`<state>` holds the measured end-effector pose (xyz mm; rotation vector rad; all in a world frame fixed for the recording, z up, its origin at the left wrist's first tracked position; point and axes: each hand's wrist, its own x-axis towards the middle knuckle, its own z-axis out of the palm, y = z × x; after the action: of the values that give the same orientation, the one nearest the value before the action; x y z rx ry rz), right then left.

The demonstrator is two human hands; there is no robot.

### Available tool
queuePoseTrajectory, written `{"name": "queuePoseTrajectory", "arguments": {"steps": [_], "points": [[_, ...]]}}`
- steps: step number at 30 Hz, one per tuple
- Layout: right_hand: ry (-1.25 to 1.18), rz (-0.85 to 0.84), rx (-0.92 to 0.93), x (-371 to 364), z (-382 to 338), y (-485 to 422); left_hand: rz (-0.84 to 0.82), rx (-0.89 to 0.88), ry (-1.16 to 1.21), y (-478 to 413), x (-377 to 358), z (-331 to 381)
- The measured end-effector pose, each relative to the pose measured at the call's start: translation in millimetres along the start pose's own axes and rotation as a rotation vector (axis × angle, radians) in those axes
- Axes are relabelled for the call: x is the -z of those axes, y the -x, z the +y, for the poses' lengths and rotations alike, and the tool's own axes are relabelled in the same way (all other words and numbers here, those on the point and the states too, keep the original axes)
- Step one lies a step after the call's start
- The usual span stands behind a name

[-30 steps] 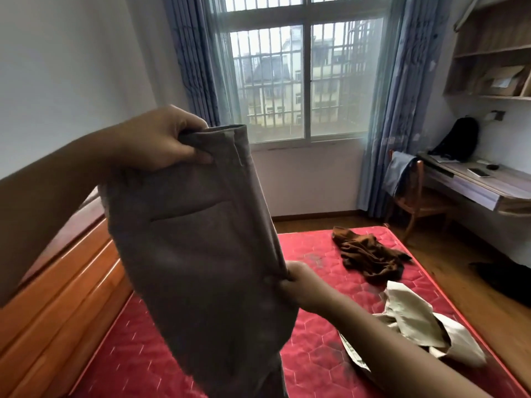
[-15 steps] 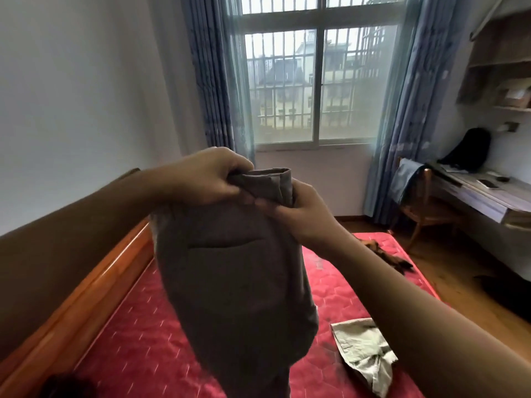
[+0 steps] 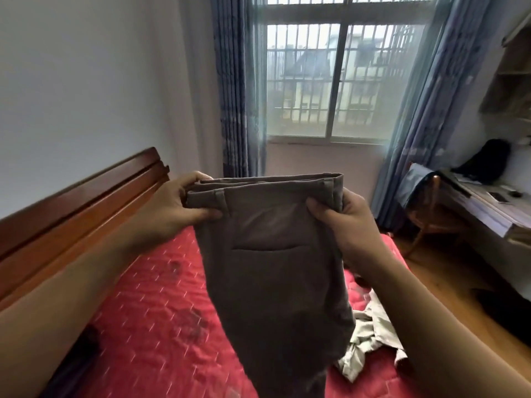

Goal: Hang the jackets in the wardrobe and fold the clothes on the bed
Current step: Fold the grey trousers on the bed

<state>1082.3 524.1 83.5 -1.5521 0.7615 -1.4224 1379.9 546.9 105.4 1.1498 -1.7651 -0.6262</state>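
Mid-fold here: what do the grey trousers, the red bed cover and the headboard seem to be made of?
The grey trousers look like matt woven cloth, probably a cotton twill: belt loops and a welt pocket show, and they hang limp. The red bed cover is quilted fabric, slightly shiny, with stitched hexagons; its fibre is unclear. The headboard looks like wood under glossy varnish, its reddish-brown boards catching light.

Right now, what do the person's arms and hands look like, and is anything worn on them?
Both are bare. The left hand and right hand wear no gloves, rings or watch that I can see, and no sleeve shows anywhere in view.
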Motion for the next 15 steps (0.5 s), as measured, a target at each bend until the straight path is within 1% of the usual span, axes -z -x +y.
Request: {"name": "queuePoseTrajectory", "arguments": {"steps": [3, 6, 9, 12, 15], "points": [[0.004, -0.019, 0.056, 14.1, -13.2, 17.5, 0.175, -0.065, 0.122, 26.0, -32.1, 8.2], [-0.012, -0.027, 0.093, 20.0, -24.2, 32.3, 0.296, -0.192, 0.103, 42.1, -54.0, 19.9], [-0.034, -0.018, 0.082, 23.1, -25.3, 42.3, 0.403, -0.223, 0.12, 48.7, -68.1, 27.6], [-0.081, -0.031, 0.027, 25.9, -16.7, 49.5, 0.45, -0.207, 0.099, 50.1, -75.3, 26.6], [-0.08, -0.04, -0.046, 28.4, -4.5, 55.1, 0.419, -0.198, 0.072, 49.9, -78.7, 19.2]]}}
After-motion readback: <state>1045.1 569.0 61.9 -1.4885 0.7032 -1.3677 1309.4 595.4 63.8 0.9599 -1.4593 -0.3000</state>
